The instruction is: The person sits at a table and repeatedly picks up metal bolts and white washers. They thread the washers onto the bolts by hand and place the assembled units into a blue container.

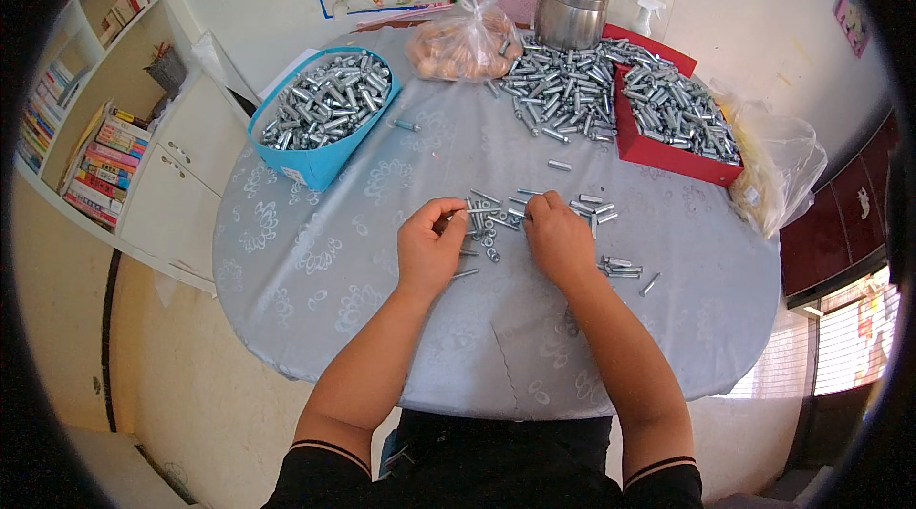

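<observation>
Pinched between thumb and forefinger, a thin metal bolt (474, 210) sits in the left hand (428, 247); the right hand (558, 237) curls over loose bolts (496, 223) mid-tabletop, its grip hidden. Grey patterned tablecloth (315, 270). Blue box (320, 118) and red tray (668, 123) at the far edge hold metal sleeves.

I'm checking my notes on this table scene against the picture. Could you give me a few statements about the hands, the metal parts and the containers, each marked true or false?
1. The left hand pinches a thin metal bolt at its fingertips. True.
2. The blue box is empty. False: it is full of silvery metal parts.
3. The right hand rests among loose metal parts on the grey tablecloth. True.
4. The red tray lies on the person's left. False: it lies far right.
5. The metal canister stands inside the blue box. False: it stands at the table's far edge.
</observation>
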Available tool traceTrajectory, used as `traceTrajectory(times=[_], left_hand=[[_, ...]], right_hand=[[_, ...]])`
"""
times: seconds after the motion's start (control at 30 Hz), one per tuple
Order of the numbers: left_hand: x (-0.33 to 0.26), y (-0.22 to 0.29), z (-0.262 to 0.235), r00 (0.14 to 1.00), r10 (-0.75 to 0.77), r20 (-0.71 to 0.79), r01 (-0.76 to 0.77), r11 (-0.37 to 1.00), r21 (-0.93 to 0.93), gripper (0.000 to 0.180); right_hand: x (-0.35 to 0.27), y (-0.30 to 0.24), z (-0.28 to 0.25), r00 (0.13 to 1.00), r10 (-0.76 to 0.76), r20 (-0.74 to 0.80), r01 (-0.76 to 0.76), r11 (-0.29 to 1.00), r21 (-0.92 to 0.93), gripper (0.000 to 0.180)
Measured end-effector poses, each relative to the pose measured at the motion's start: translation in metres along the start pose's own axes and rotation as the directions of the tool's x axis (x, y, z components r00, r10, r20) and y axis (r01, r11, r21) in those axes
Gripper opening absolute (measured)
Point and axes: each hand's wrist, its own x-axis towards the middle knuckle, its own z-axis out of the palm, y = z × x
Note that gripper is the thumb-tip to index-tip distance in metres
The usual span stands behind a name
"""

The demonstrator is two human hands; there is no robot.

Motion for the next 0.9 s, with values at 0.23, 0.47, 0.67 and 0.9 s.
traceTrajectory(times=[0.23,0.47,0.67,0.9], left_hand=[[-0.001,0.003,0.0,0.999,-0.041,0.009,0.041,0.998,-0.049,0.014],[-0.004,0.001,0.003,0.994,-0.054,0.096,0.065,0.991,-0.121,0.013],[-0.008,0.005,0.003,0.99,-0.03,0.137,0.048,0.991,-0.128,0.013],[-0.008,0.0,0.005,0.981,-0.039,0.192,0.067,0.987,-0.146,0.014]], right_hand=[[-0.009,-0.006,-0.016,0.979,-0.082,-0.186,0.125,0.965,0.232,0.029],[-0.039,-0.01,-0.02,0.93,0.319,0.183,-0.254,0.198,0.947,0.029],[-0.043,-0.012,-0.014,0.938,0.326,0.115,-0.185,0.19,0.964,0.021],[-0.043,-0.01,-0.009,0.944,0.306,0.124,-0.213,0.277,0.937,0.017]])
